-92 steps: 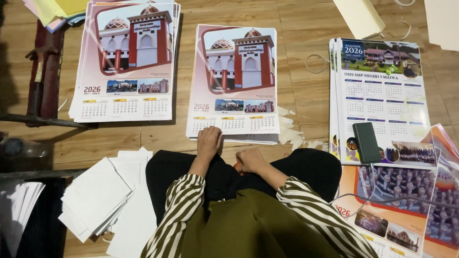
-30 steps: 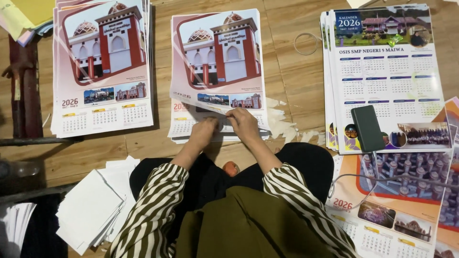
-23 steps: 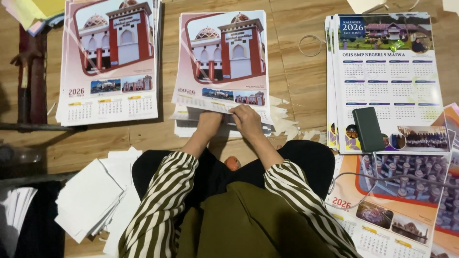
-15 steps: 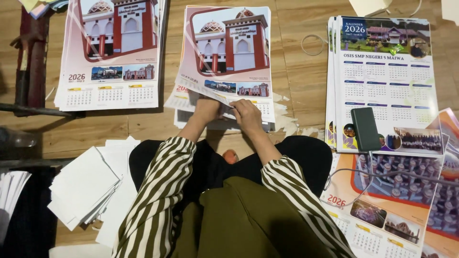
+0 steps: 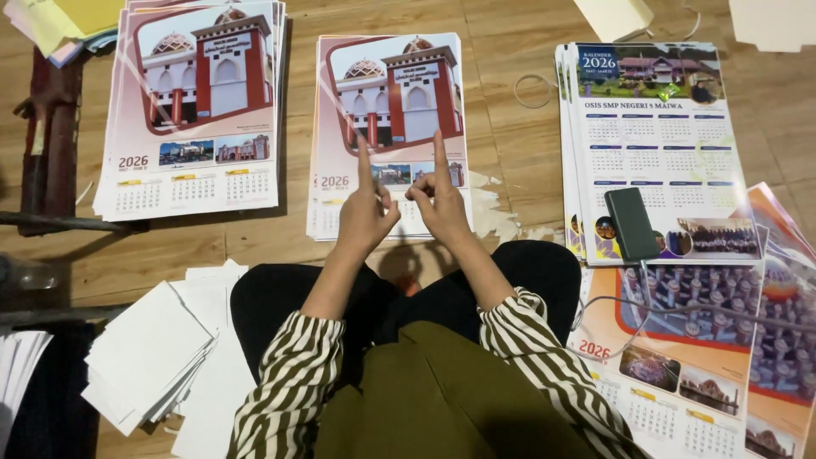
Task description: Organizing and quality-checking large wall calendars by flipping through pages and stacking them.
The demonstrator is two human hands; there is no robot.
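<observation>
On the wooden floor before your crossed legs lies the middle stack of calendar sheets, flat, between a like stack to its left and a blue-headed calendar stack to its right; a dark phone rests on that one. Your left hand and right hand hover above the middle stack's lower edge, knuckles nearly touching; each points its forefinger up, the other fingers curled, holding nothing.

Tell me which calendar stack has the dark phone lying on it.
The calendar stack on the right, the one with the blue-headed sheet and full month grid. The dark phone rests on its lower part; the two red-building stacks carry nothing.
</observation>
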